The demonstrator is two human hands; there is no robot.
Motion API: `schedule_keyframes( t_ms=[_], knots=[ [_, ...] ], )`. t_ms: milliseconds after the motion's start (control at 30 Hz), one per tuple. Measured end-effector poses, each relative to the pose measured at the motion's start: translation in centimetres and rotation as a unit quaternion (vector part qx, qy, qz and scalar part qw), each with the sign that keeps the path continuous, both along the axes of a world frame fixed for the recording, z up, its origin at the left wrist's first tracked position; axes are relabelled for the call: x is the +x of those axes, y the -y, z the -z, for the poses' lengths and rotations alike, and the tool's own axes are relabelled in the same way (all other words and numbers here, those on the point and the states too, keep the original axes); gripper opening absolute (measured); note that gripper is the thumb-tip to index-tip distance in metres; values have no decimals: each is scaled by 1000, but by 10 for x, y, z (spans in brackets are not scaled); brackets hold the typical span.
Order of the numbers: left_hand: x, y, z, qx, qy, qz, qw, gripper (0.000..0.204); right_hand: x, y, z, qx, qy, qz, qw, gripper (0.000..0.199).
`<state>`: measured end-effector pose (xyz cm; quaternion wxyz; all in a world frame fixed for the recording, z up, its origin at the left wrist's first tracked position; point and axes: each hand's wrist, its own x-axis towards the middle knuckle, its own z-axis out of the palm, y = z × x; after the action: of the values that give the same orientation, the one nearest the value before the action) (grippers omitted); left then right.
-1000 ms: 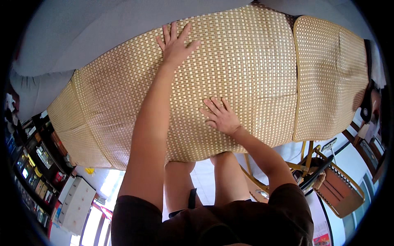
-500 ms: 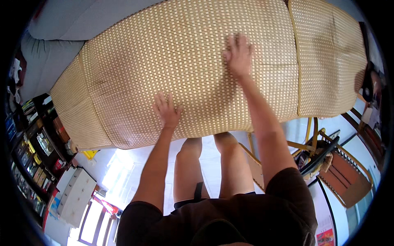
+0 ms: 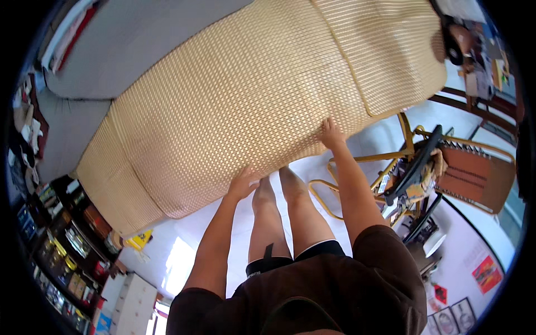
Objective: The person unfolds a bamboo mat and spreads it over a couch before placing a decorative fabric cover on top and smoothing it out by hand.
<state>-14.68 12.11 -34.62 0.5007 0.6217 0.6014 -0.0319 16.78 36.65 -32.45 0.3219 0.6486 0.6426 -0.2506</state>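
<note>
Unclenched, the right hand (image 3: 333,135) lies on the woven mat (image 3: 234,111); left hand (image 3: 242,185) meets its near edge, grip unclear!

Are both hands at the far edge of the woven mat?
No, the left hand and right hand are both at the near edge of the woven mat.

Passage is left open above the woven mat (image 3: 240,106). Its far left edge is bounded by a grey cushion (image 3: 162,47); beyond its near right edge, the way is obstructed by a tubular-framed chair (image 3: 469,174).
</note>
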Motion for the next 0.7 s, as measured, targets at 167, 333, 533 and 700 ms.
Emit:
schedule_keyframes(
  t_ms=[167, 333, 533, 700],
  knots=[
    [-28, 14, -58, -140, -6, -51, 989, 45, 92, 89, -31, -163, -49, -40, 985, 46],
    [-73, 35, -126, -125, -100, -57, 986, 43, 92, 191, -105, -111, -184, 103, 971, 46],
    [-121, 23, -164, -66, -115, -8, 991, 47, 86, 272, -179, -91, -210, 146, 962, 49],
    [-126, -20, -203, -29, -149, 85, 985, 43, 88, 287, -206, -54, -225, 203, 952, 52]
  ],
)
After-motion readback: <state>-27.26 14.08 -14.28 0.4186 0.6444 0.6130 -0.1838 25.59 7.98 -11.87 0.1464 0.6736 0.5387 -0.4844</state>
